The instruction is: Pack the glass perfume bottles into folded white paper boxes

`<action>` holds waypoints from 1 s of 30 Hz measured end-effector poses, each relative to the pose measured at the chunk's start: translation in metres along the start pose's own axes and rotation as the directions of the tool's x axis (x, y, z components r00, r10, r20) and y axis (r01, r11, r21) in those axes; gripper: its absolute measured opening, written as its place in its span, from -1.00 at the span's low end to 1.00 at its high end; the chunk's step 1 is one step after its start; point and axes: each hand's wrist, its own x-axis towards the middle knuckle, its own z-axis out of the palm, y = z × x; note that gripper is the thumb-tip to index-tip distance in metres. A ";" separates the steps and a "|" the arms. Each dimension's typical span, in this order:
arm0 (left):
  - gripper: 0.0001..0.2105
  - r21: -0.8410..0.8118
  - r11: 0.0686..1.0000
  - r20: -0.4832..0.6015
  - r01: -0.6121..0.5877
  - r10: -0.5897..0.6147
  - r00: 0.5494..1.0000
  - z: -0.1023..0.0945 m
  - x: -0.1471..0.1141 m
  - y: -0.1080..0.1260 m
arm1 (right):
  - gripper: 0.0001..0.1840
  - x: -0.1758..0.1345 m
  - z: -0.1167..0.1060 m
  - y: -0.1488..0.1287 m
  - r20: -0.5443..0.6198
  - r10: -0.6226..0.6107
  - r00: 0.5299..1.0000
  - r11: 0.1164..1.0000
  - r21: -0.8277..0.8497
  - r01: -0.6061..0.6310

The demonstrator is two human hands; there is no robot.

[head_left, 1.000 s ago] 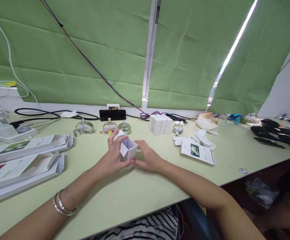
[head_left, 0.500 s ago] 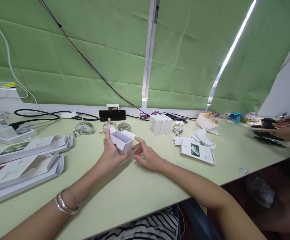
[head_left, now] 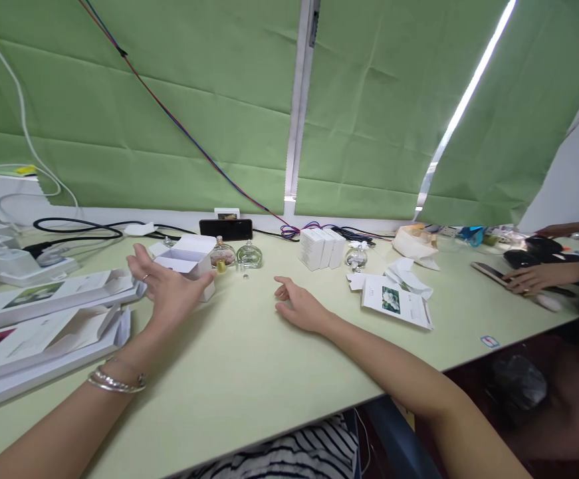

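At table [head_left: 249,372], L hand [head_left: 172,296] fingers clamped on wht box [head_left: 197,245], R hand [head_left: 302,308] fingers loosely apart; flower pkt [head_left: 411,310] print illegible.

Reaches forward from lower left with the left forearm [head_left: 77,426]; spans a wide grip with the left hand [head_left: 172,293], fingers at its left, thumb stretched rightward. Extends the right forearm [head_left: 379,352] inward from a bent elbow; holds the right hand [head_left: 302,307] well apart, fingers loosely curled, palm inward.

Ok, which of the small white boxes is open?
The small white box in the left hand: its flap stands up and its inside shows, while the three boxes standing together look closed.
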 end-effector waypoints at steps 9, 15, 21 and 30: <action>-0.70 -0.140 0.812 0.153 -0.567 0.583 0.798 -0.014 -0.021 0.033 | -0.57 0.043 0.014 0.025 -0.253 0.245 0.936 0.957 0.219 -0.192; -0.74 -0.321 0.739 0.750 -0.592 0.580 0.318 0.000 -0.039 0.034 | -0.39 0.118 0.028 0.034 -0.297 0.271 0.915 0.949 0.244 -0.202; -0.73 -0.212 0.811 0.771 -0.546 0.482 0.417 -0.001 -0.038 0.030 | -0.73 0.143 0.035 0.040 -0.277 0.336 0.900 0.931 0.243 -0.273; -0.46 0.011 0.973 0.688 -0.231 0.161 0.708 0.015 -0.038 0.017 | -0.78 0.085 0.017 0.043 -0.141 0.251 0.958 0.882 0.440 -0.166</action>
